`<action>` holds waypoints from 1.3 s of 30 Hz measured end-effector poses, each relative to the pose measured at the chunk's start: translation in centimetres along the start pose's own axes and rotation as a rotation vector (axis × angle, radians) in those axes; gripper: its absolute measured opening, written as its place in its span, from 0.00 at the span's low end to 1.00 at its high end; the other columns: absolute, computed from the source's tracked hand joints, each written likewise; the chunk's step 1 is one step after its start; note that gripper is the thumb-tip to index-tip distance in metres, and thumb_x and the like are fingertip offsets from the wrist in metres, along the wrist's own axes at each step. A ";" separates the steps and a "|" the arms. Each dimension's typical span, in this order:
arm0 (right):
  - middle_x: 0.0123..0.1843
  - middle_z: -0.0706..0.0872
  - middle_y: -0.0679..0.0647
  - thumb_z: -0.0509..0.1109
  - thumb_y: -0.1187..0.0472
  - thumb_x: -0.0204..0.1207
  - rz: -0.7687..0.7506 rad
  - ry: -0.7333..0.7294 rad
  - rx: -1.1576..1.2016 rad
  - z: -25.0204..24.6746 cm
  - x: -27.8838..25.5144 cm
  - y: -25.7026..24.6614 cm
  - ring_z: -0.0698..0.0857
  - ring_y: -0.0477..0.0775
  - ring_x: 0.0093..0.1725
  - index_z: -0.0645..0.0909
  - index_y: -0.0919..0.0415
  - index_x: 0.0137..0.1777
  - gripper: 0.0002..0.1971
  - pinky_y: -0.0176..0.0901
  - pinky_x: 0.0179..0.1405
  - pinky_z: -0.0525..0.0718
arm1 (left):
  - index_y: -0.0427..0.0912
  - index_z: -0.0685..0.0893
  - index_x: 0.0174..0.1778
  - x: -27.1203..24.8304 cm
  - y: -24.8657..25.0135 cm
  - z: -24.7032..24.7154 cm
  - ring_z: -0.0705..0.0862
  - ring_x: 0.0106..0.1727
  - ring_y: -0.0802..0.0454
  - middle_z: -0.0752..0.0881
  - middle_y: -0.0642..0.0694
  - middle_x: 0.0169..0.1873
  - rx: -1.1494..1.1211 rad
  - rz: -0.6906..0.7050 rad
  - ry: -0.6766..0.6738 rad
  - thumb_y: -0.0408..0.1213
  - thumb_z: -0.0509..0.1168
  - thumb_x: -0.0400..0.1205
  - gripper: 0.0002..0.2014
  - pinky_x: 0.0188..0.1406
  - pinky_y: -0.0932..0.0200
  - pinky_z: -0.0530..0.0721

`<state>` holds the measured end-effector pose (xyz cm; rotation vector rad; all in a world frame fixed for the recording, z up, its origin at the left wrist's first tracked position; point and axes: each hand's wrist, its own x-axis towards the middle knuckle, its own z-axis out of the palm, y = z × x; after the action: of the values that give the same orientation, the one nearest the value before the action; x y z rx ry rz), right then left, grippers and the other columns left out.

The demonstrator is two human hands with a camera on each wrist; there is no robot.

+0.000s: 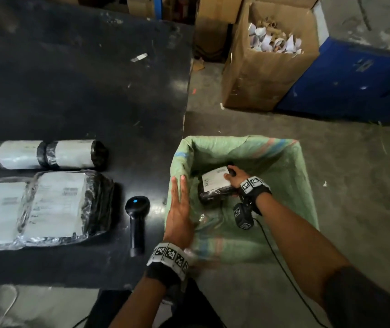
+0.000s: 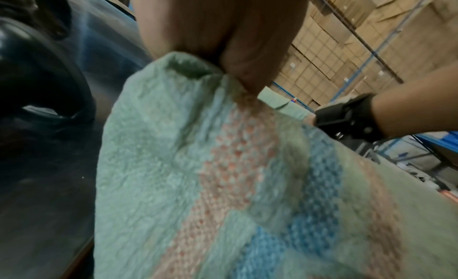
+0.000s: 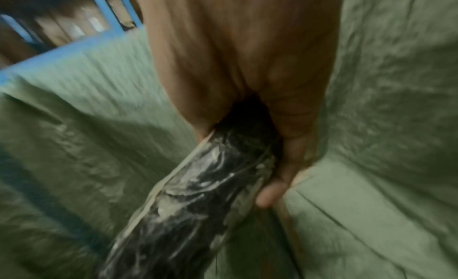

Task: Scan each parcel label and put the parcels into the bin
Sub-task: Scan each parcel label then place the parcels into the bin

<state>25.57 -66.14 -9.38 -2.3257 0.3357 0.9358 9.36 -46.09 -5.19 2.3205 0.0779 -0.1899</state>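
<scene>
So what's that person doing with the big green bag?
A person is packing parcels. Their right hand grips a black-wrapped parcel with a white label, holding it down inside the green woven sack that serves as the bin. Their left hand holds the sack's edge beside the black table. The scanner lies on the table, and more labelled parcels lie there, not yet in the sack.

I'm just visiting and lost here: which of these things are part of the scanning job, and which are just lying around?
Part of the job:
- parcel gripped in the right hand, inside the green sack
- left hand holding the sack's edge
- scanner
- parcels on the table

Lying about:
- cardboard box of paper scraps
- blue crate
</scene>
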 end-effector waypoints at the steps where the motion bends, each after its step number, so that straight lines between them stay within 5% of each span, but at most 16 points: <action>1: 0.80 0.74 0.62 0.64 0.56 0.85 -0.011 0.009 0.059 1.0 0.6 0.0 0.76 0.64 0.76 0.64 0.58 0.85 0.29 0.47 0.74 0.74 | 0.39 0.40 0.89 0.1 0.0 -0.1 0.43 0.89 0.46 0.36 0.41 0.88 -0.018 0.001 -0.004 0.28 0.69 0.75 0.53 0.80 0.55 0.71; 6: 0.79 0.76 0.61 0.63 0.57 0.86 0.001 0.069 0.292 6.6 2.3 1.5 0.78 0.65 0.75 0.61 0.53 0.86 0.29 0.48 0.71 0.76 | 0.49 0.37 0.89 -0.2 -1.5 -0.1 0.42 0.85 0.64 0.37 0.46 0.89 -0.031 0.006 0.018 0.22 0.76 0.73 0.61 0.80 0.65 0.58; 8: 0.77 0.78 0.62 0.64 0.57 0.85 -0.007 0.115 0.339 8.9 3.0 2.3 0.80 0.65 0.72 0.62 0.51 0.85 0.29 0.47 0.67 0.77 | 0.56 0.35 0.88 -0.5 -2.1 -0.1 0.48 0.86 0.61 0.37 0.48 0.89 -0.030 0.001 0.019 0.20 0.77 0.71 0.64 0.77 0.62 0.68; 10: 0.72 0.82 0.64 0.65 0.59 0.85 -0.002 0.156 0.340 10.9 4.2 3.1 0.82 0.67 0.68 0.62 0.50 0.85 0.30 0.44 0.62 0.78 | 0.56 0.35 0.88 -0.6 -2.4 0.1 0.61 0.87 0.47 0.36 0.50 0.89 0.036 -0.021 0.025 0.19 0.75 0.71 0.64 0.58 0.67 0.82; 12: 0.68 0.84 0.66 0.64 0.61 0.85 0.007 0.182 0.329 12.9 5.7 4.3 0.84 0.70 0.65 0.60 0.47 0.86 0.31 0.47 0.62 0.80 | 0.52 0.36 0.89 -0.6 -2.4 0.2 0.67 0.85 0.40 0.36 0.49 0.89 0.129 -0.025 0.037 0.20 0.71 0.74 0.59 0.36 0.78 0.76; 13: 0.66 0.84 0.66 0.64 0.61 0.85 0.019 0.181 0.310 13.7 6.6 5.0 0.84 0.71 0.64 0.57 0.45 0.86 0.32 0.52 0.64 0.81 | 0.49 0.38 0.89 -0.6 -2.3 0.1 0.64 0.86 0.39 0.36 0.47 0.89 0.163 -0.007 0.057 0.21 0.69 0.76 0.55 0.37 0.78 0.76; 15: 0.69 0.81 0.68 0.61 0.58 0.86 0.072 0.164 0.225 14.8 8.2 6.1 0.81 0.72 0.65 0.50 0.40 0.87 0.34 0.61 0.69 0.76 | 0.42 0.44 0.89 -0.4 -2.1 0.0 0.51 0.90 0.40 0.38 0.41 0.89 0.212 0.043 0.114 0.23 0.65 0.79 0.47 0.64 0.59 0.85; 16: 0.73 0.77 0.69 0.59 0.56 0.86 0.108 0.156 0.154 15.0 8.7 6.3 0.79 0.72 0.68 0.46 0.38 0.87 0.34 0.62 0.72 0.73 | 0.39 0.46 0.89 -0.3 -2.0 0.0 0.46 0.90 0.41 0.40 0.39 0.89 0.243 0.059 0.140 0.23 0.64 0.79 0.45 0.78 0.47 0.77; 18: 0.81 0.67 0.67 0.56 0.52 0.88 0.157 0.125 0.027 14.9 8.7 5.8 0.72 0.72 0.75 0.39 0.39 0.87 0.35 0.60 0.75 0.67 | 0.36 0.48 0.89 0.0 -1.9 0.1 0.43 0.90 0.42 0.42 0.36 0.89 0.302 0.055 0.147 0.24 0.63 0.78 0.44 0.86 0.39 0.63; 22: 0.89 0.56 0.59 0.60 0.54 0.86 0.100 0.001 -0.130 12.4 7.7 3.8 0.66 0.69 0.82 0.41 0.53 0.89 0.38 0.55 0.80 0.65 | 0.41 0.48 0.90 0.2 -2.1 -0.5 0.43 0.90 0.43 0.45 0.40 0.89 0.301 0.027 0.065 0.34 0.63 0.80 0.43 0.87 0.39 0.60; 26: 0.80 0.74 0.64 0.59 0.54 0.87 0.049 -0.067 -0.117 6.3 3.9 -1.7 0.74 0.65 0.78 0.72 0.65 0.79 0.24 0.50 0.77 0.70 | 0.44 0.60 0.88 0.1 -1.9 -4.5 0.59 0.88 0.39 0.62 0.40 0.87 0.193 0.062 0.013 0.47 0.55 0.83 0.35 0.82 0.36 0.67; 31: 0.78 0.78 0.54 0.61 0.45 0.84 -0.101 0.078 0.003 0.7 -6.9 -9.1 0.77 0.58 0.76 0.75 0.56 0.78 0.26 0.54 0.79 0.71 | 0.41 0.78 0.78 -0.9 -4.6 -13.5 0.77 0.77 0.34 0.79 0.34 0.75 0.140 0.105 0.135 0.49 0.57 0.80 0.30 0.74 0.35 0.77; 36: 0.57 0.90 0.56 0.65 0.44 0.80 -0.299 0.195 0.273 5.7 -15.7 -14.6 0.89 0.58 0.57 0.81 0.47 0.70 0.20 0.61 0.65 0.84 | 0.42 0.72 0.82 -1.9 -11.4 -21.9 0.73 0.78 0.32 0.77 0.31 0.75 0.181 0.087 0.233 0.49 0.60 0.80 0.32 0.79 0.36 0.72; 39: 0.56 0.90 0.59 0.68 0.39 0.75 -0.262 0.211 0.331 11.7 -17.2 -16.8 0.88 0.60 0.59 0.81 0.45 0.67 0.22 0.62 0.67 0.82 | 0.46 0.65 0.86 -3.0 -16.0 -25.3 0.62 0.85 0.31 0.68 0.30 0.82 0.230 0.051 0.240 0.46 0.68 0.81 0.36 0.83 0.34 0.63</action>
<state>14.19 -45.53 3.27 -2.0990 0.2421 0.4700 7.39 -16.66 0.90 2.5623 0.1218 0.1121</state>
